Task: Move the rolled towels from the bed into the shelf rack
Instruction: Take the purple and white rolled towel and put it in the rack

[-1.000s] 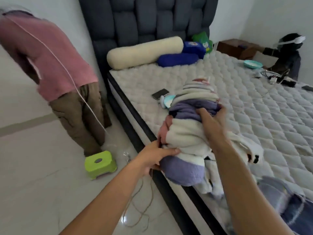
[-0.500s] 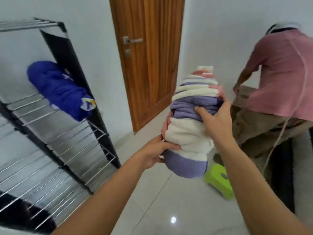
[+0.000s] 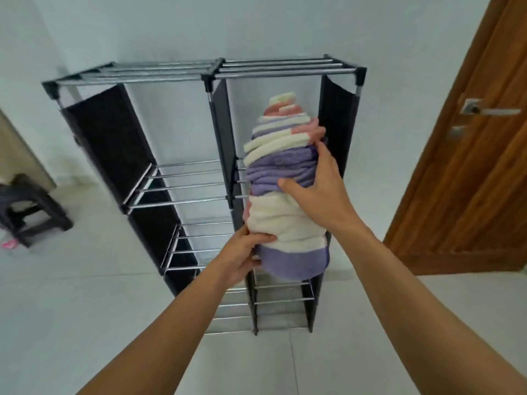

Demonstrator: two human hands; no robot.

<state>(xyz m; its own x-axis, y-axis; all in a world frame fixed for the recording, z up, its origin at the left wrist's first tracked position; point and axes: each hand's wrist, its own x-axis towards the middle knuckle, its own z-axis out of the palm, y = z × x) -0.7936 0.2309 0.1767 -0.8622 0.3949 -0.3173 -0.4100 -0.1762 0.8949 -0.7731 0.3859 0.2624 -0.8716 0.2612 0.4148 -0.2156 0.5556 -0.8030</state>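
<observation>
I hold a rolled towel (image 3: 285, 218), striped in purple, cream and pink, upright in both hands. My left hand (image 3: 242, 252) grips its lower left side and my right hand (image 3: 319, 189) clasps its middle from the right. The towel is in front of the right column of the shelf rack (image 3: 211, 72), a black frame with metal rod shelves standing against the white wall. The towel hides part of that column's upper shelves. No towel shows on the visible shelves.
A wooden door (image 3: 470, 166) with a metal handle (image 3: 484, 109) stands right of the rack. A dark stool (image 3: 31, 212) sits on the white tiled floor at the far left. Open floor lies between me and the rack.
I have turned from the bed, past the door and a person in a pink shirt, to face the rack. The towel stays in both hands and is now raised before the right column.
</observation>
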